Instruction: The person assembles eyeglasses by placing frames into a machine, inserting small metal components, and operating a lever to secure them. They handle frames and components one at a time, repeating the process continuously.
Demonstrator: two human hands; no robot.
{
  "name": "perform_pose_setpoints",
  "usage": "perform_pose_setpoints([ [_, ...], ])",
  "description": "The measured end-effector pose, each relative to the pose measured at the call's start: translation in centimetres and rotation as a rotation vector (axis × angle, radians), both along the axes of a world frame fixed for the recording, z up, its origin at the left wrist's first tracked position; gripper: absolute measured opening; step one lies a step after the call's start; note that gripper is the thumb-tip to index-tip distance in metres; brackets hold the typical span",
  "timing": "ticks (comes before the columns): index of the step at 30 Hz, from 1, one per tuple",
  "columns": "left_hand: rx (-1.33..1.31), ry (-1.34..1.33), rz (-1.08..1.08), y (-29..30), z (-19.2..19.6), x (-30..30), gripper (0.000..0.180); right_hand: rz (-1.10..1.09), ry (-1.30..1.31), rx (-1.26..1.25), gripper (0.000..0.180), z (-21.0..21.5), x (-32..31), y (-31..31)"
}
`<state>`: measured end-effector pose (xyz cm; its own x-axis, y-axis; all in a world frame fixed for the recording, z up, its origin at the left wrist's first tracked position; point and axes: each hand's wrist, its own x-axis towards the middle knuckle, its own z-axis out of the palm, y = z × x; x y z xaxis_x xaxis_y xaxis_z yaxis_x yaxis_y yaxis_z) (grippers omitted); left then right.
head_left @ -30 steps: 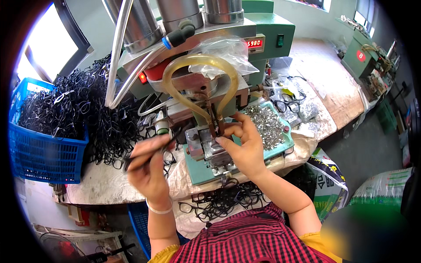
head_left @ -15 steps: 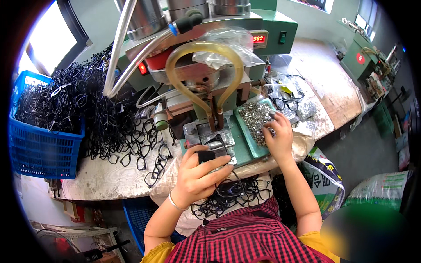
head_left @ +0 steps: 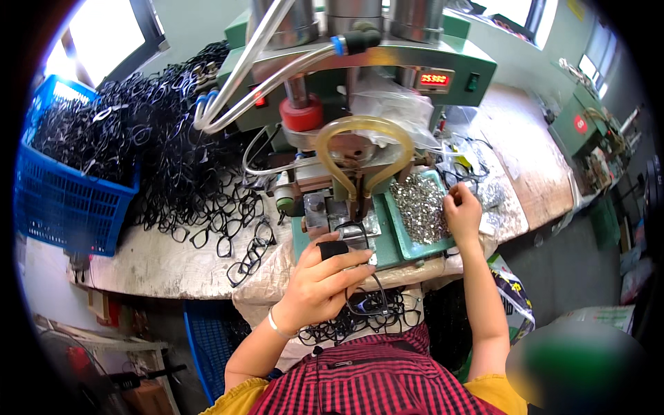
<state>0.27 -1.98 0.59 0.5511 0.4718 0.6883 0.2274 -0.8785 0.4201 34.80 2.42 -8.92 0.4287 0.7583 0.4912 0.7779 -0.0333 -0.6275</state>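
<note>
My left hand (head_left: 321, 283), with a black band round one finger, is closed on a black eyeglass frame (head_left: 380, 289) at the front of a green press machine (head_left: 456, 48). Part of that frame reaches up under the machine's narrow metal tip (head_left: 360, 207); the fingers hide the rest. Over the right side of a green tray (head_left: 415, 254) full of small shiny metal parts (head_left: 418, 214) is my right hand (head_left: 464, 216). Its fingers are curled together, and whatever they pinch is too small to make out. More black eyeglass frames (head_left: 332, 330) lie below my left hand, on the cloth before me.
A large heap of black eyeglass frames (head_left: 166, 166) covers the left of the table, beside a full blue basket (head_left: 66, 214). A yellowish tube (head_left: 408, 138) loops in front of the machine. Plastic bags (head_left: 494, 197) lie right of the tray. Another green machine (head_left: 588, 124) stands far right.
My right hand has moved from over the metal parts to the tray's right side, and its spread fingers have curled together. My left hand stays on the eyeglass frame. The view has shifted.
</note>
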Motion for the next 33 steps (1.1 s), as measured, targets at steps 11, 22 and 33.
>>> perform_pose_setpoints([
  [11,-0.581,-0.427,-1.441,-3.7,14.6,-4.7,0.021,0.219,0.208,0.165,0.014,1.0,-6.6,-0.3],
  [22,-0.459,0.043,0.583,3.4,0.2,-13.1,0.022,0.188,0.046,0.251,0.012,1.4,-6.9,-0.8],
  [33,-0.321,-0.239,0.996,5.6,-12.6,-15.0,0.027,0.477,0.29,0.298,0.014,7.9,-12.6,-3.8],
])
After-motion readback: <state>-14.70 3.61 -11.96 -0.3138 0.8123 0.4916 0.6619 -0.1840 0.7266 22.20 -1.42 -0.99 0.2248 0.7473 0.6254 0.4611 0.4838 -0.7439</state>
